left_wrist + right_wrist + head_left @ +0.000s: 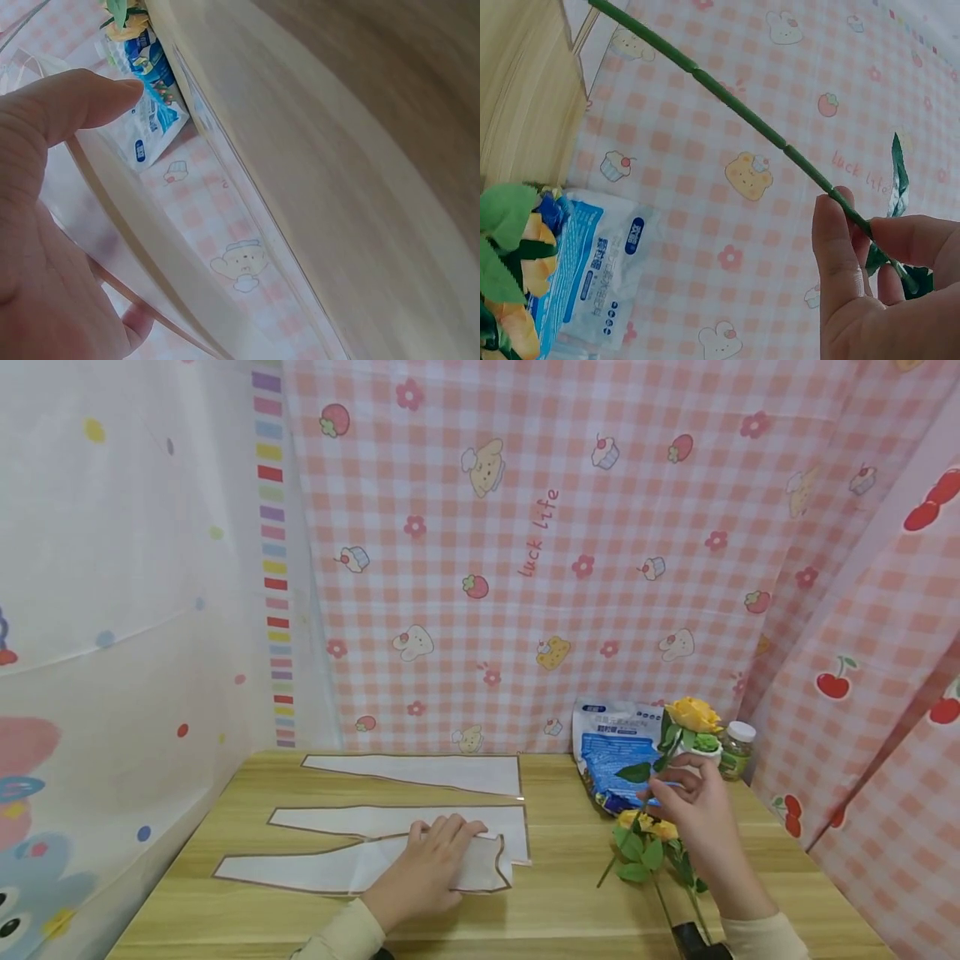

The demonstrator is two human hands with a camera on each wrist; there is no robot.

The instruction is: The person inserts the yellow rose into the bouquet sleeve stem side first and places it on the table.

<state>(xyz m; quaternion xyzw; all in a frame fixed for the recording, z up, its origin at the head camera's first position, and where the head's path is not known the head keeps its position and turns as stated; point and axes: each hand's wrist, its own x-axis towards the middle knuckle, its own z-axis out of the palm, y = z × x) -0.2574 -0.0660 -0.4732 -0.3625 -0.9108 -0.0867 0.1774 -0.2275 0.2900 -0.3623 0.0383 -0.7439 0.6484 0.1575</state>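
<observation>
My right hand (pixel 701 797) pinches the green stem (pixel 742 112) of a yellow artificial rose (pixel 692 714) between thumb and fingers. The bloom is raised, and the stem slants down toward the table. My left hand (pixel 431 864) holds a white, brown-edged sheet of wrapping paper (pixel 292 870) near its right end, fingers bent over the upper edge. In the left wrist view the paper (pixel 142 232) bows up between thumb and fingers. More yellow roses (pixel 663 829) with green leaves lie on the table below my right hand.
Two more brown-edged white sheets (pixel 435 770) lie toward the back of the wood-grain table (pixel 562 902). A blue and white bag (pixel 615 752) stands at the back right, beside a lidded jar (pixel 738 747). A black object (pixel 693 939) lies at the front edge.
</observation>
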